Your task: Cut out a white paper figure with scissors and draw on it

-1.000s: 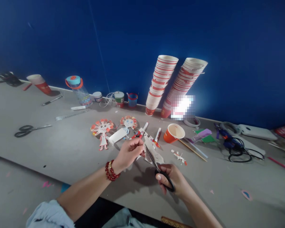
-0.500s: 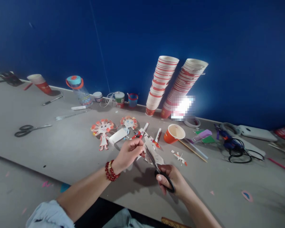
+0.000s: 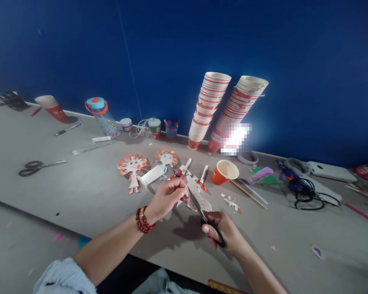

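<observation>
My right hand [image 3: 225, 232] is closed around the black handles of a pair of scissors [image 3: 197, 204], whose blades point up and left toward my other hand. My left hand [image 3: 167, 198], with red beads on its wrist, is pinched at the fingertips on a piece of white paper [image 3: 205, 203] beside the blades. The fingers hide part of it, so its outline is unclear. Just beyond lie two paper dolls with orange-fringed heads, one in a red-trimmed dress [image 3: 134, 173] and one with blue marks [image 3: 167, 158]. A blank white paper strip [image 3: 152, 176] is close by.
An orange paper cup [image 3: 225, 172] stands beyond my right hand, near paper scraps [image 3: 231, 203]. Two tall cup stacks [image 3: 209, 106] lean by the blue wall. A glue gun [image 3: 299, 183] with black cord lies right; other scissors [image 3: 39, 166] lie left, before a bottle [image 3: 101, 116].
Almost nothing differs. The scissors and my right hand have shifted very slightly, while my left hand keeps its pinch in the same place.
</observation>
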The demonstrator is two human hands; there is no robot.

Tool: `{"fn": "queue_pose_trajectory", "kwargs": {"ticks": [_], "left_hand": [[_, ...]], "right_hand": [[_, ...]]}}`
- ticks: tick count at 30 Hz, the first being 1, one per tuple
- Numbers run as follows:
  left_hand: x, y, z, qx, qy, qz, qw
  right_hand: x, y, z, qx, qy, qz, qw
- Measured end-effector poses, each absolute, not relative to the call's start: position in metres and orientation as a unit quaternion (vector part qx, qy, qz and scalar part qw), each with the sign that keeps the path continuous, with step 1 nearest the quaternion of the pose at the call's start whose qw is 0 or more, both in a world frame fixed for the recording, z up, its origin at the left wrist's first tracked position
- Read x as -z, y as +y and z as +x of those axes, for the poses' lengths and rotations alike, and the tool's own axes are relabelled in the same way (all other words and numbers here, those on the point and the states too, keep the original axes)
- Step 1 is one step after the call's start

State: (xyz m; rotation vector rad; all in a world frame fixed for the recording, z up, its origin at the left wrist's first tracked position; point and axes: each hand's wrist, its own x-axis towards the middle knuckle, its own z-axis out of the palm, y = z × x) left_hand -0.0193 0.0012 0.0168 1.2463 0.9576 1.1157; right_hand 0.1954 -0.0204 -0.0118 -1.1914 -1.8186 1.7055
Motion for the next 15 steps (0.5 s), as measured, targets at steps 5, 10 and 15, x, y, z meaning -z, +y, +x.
{"fn": "queue_pose_trajectory", "kwargs": {"ticks": [5, 10, 15], "left_hand": [[-0.0187, 0.0011, -0.0182, -0.486, 0.403, 0.527, 0.569], [-0.0196, 0.001, -0.0171, -0.491, 0.397, 0.526, 0.57], [-0.0193, 0.0011, -0.0175, -0.488, 0.397, 0.531, 0.567]], "right_hand": [[0.0106, -0.0206, 0.1952, -0.601, -0.651, -0.42, 0.195], [0.0084, -0.0222, 0.1955, -0.577, -0.668, -0.429, 0.192], [0.0096, -0.0209, 0.1969, -0.557, -0.688, -0.426, 0.188]]}}
